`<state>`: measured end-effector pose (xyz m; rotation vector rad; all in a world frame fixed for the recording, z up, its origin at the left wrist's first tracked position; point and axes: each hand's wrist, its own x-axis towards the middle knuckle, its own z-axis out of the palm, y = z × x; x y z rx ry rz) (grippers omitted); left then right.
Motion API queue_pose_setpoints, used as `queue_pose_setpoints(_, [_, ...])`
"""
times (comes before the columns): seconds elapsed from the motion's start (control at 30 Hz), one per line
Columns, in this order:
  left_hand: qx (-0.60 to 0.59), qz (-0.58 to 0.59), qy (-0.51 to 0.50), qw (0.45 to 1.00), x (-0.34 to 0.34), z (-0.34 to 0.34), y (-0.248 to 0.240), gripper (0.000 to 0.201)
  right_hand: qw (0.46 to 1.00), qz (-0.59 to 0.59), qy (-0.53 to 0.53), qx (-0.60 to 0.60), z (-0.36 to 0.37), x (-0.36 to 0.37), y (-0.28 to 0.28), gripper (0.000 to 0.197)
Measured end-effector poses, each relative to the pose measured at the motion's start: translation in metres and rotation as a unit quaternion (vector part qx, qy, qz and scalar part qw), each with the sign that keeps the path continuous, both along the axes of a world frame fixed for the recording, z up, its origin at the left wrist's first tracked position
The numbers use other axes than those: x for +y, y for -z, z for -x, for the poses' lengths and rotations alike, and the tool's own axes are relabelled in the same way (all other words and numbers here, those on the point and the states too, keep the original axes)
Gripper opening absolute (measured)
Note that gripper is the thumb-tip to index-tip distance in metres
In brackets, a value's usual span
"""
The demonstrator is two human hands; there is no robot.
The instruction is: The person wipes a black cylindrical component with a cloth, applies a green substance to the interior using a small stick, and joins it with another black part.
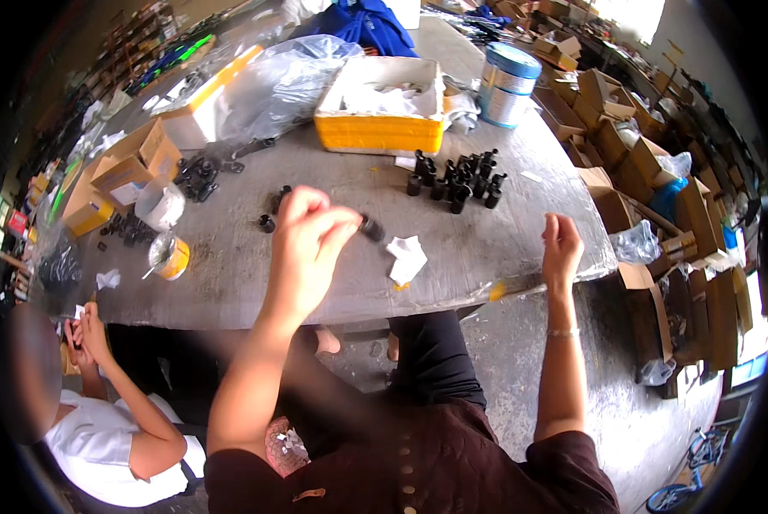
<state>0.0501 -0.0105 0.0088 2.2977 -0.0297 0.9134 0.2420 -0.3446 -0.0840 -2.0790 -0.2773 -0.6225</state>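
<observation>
My left hand point(309, 236) is over the middle of the table, thumb and fingers pinched together. At its fingertips is a small black cylindrical part point(372, 230), tilted and slightly blurred. A crumpled white cloth or tissue point(407, 259) lies just right of it. My right hand point(562, 248) is raised near the table's right edge with fingers curled closed; whatever they hold, if anything, is hidden. Between the hands, farther back, several black cylindrical parts point(458, 182) stand upright in a group. A few more black parts point(267, 223) sit behind my left hand.
A yellow-and-white foam box point(380, 133) and a blue-lidded tin point(508, 84) stand at the back. To the left are cardboard boxes point(136, 163), a yellow tub point(169, 256) and black pieces point(198, 175). A person in white point(114, 450) works at lower left. Cartons point(632, 184) crowd the right.
</observation>
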Motion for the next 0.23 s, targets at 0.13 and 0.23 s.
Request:
queue_pose_setpoints(0.13, [-0.083,-0.107,0.084,0.987,-0.025,-0.079,-0.031,0.009,1.000,-0.024,-0.004,-0.011,-0.023,-0.018,0.019,0.022])
queue_pose_setpoints(0.23, [-0.092,-0.169,0.110,0.975,-0.037,-0.135,-0.033,0.010,0.999,-0.012,0.008,0.048,-0.015,-0.014,0.012,0.020])
